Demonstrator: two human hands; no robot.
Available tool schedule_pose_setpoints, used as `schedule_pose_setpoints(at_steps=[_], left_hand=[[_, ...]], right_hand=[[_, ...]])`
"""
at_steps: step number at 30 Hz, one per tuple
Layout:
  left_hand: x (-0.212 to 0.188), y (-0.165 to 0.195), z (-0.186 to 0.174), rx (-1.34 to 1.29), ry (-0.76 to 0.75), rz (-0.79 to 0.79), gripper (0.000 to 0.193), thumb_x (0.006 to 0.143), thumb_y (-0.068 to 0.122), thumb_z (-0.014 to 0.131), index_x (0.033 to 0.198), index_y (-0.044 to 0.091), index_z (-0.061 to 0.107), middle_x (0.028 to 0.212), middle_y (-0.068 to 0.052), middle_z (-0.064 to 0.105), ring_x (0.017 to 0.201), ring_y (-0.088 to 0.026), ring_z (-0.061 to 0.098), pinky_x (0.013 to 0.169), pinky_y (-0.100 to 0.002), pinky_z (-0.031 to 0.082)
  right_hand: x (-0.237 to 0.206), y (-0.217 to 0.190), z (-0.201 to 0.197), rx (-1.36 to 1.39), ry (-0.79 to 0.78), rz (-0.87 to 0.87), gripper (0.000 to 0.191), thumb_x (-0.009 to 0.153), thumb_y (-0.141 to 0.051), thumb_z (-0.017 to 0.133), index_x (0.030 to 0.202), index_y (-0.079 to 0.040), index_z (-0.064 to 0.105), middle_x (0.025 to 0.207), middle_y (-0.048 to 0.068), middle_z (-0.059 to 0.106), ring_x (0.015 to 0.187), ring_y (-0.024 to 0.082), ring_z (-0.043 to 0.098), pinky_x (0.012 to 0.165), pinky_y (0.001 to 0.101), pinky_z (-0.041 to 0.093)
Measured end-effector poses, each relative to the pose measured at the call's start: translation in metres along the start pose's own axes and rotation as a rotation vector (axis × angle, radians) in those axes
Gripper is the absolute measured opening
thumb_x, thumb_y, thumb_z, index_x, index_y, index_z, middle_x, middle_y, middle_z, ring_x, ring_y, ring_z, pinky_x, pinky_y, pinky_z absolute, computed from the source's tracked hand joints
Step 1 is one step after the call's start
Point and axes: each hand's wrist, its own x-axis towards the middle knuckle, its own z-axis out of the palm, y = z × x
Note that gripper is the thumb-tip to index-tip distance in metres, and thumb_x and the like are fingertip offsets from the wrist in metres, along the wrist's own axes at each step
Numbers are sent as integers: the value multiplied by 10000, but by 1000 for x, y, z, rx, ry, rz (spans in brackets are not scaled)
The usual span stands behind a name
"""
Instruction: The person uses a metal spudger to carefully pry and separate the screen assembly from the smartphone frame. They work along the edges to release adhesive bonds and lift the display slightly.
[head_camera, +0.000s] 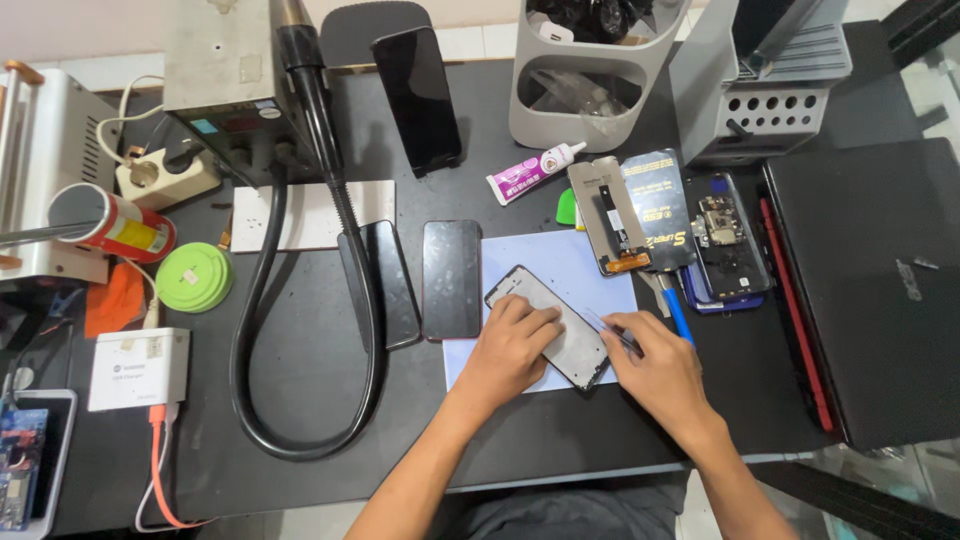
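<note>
A phone screen panel (560, 322) with a grey glass face lies tilted on a pale blue mat (570, 265). My left hand (508, 350) presses flat on the panel's near left part, holding it down. My right hand (655, 365) sits at the panel's right edge, pinching a thin metal tool (608, 325) whose tip touches that edge. A dark phone (452, 278) lies just left of the mat, touching nothing I hold.
An opened phone body (728, 238), a display part (610, 215) and a dark packet (660, 208) lie behind my right hand. A closed laptop (880, 290) fills the right side. A glue tube (535, 170), grey organiser (590, 80), black hose (320, 300) and green disc (194, 277) are around.
</note>
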Motion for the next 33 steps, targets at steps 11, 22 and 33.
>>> schedule_pose_setpoints(at_steps=[11,22,33], left_hand=[[2,2,-5,-24,-9,-12,445,619,-68,670,1056,14,691,1169,-80,689,954,-303,553,917,-433,482],[0,3,-3,-22,-20,-21,439,623,-68,676,1053,17,692,1176,-70,687,953,-300,553,940,-432,483],[-2,1,2,-16,-8,-23,428,627,-69,674,1044,22,695,1183,-73,696,962,-300,558,936,-437,482]], right_hand=[[-8,7,19,57,123,-277,145,869,-46,746,1011,-41,719,921,82,708,700,257,710,586,321,544],[-5,6,23,68,109,-256,131,880,-40,723,1010,-29,708,907,95,700,716,264,716,605,330,551],[-3,10,23,103,99,-240,129,883,-25,709,1012,-23,698,900,100,696,687,238,716,591,314,552]])
